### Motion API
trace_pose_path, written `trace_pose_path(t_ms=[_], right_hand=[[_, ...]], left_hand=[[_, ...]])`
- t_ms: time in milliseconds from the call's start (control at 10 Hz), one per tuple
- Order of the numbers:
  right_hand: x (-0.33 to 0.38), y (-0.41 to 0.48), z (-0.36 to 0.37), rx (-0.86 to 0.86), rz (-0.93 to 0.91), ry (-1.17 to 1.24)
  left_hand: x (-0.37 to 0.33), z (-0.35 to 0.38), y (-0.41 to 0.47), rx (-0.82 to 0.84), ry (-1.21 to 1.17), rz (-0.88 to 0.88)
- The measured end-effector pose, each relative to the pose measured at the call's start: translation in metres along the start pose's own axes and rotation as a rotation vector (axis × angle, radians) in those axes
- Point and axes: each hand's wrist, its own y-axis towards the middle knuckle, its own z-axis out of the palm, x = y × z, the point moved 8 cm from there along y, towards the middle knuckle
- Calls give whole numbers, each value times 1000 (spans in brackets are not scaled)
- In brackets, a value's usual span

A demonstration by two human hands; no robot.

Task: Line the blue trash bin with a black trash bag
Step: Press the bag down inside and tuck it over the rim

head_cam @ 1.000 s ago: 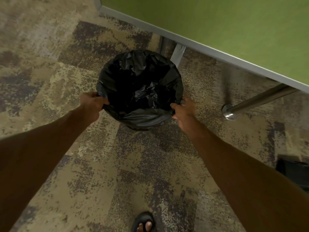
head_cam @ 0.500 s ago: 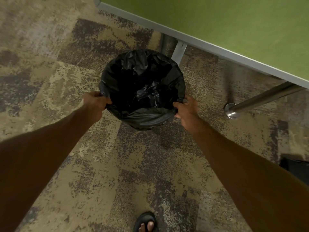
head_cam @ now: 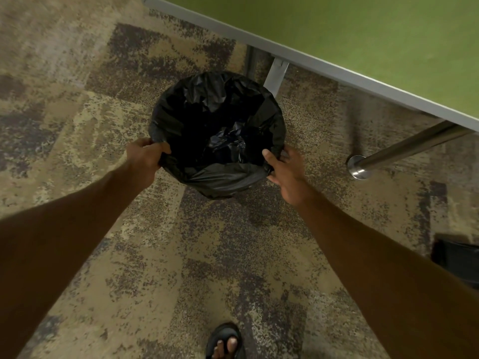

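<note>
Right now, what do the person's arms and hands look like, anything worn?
Both forearms are bare up to the frame edge: no sleeves in view. The left hand and right hand wear no gloves; no rings, watch or bands show on hands or wrists. The only worn item in view is a dark open-toed sandal on one foot.

The scene is dim and warm-toned. The bag [head_cam: 217,130] interior sinks into near-solid black, with faint sheen on its near fold. The right hand [head_cam: 287,172] is motion-blurred. A small glare spot sits on the metal leg [head_cam: 404,149]. Wide-angle bending shows toward the edges, where both forearms fall into deep shadow.
</note>
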Motion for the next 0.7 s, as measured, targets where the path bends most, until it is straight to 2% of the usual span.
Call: trace_pose_path(t_ms=[300, 600, 700], right_hand=[[0, -6, 2, 30, 48, 103], [-6, -6, -3, -101, 123, 184], [-11, -7, -8, -148, 119, 128]], left_hand=[[6, 8, 2, 19, -71, -19], [9, 8, 1, 33, -159, -49], [9, 7, -1, 8, -183, -18]])
